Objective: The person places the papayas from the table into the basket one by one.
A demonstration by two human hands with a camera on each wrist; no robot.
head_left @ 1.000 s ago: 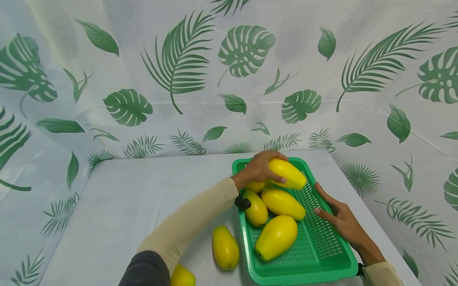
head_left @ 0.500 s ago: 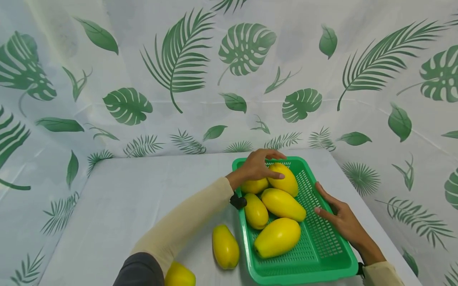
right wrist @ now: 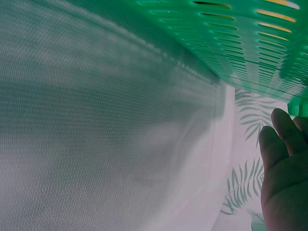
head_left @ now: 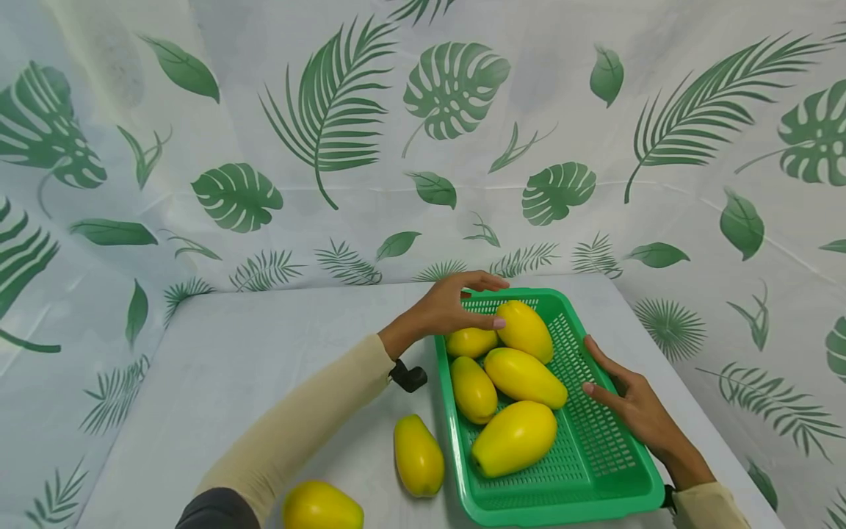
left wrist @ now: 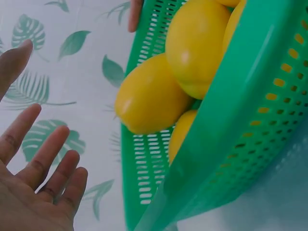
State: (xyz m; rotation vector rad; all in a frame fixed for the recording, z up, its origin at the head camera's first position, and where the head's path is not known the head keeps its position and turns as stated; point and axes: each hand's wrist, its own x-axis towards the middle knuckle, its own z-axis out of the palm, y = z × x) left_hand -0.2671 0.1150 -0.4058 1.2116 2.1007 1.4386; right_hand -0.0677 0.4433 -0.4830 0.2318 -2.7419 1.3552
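Observation:
A green plastic basket (head_left: 575,492) with slotted walls holds several yellow papayas (head_left: 525,378). My left hand (head_left: 449,305) is over the basket's far left corner, its fingers spread and the thumb tip close to the farthest papaya (head_left: 526,330). In the left wrist view that left hand (left wrist: 38,178) has nothing in its fingers and stands apart from the fruit. My right hand (head_left: 628,411) holds the basket's right rim, thumb over the inner side. The right wrist view shows its fingers (right wrist: 286,132) outside the basket wall (right wrist: 240,43).
Left of the basket, one papaya (head_left: 419,455) lies on the white-covered table (head_left: 264,353). Another papaya (head_left: 324,507) lies at the front edge of the view. A leaf-printed sheet (head_left: 370,132) hangs behind and at the sides.
My left hand has let go of a papaya at the basket's far end and drawn back leftward. The released papaya lies among the others. My right hand has stayed at the rim.

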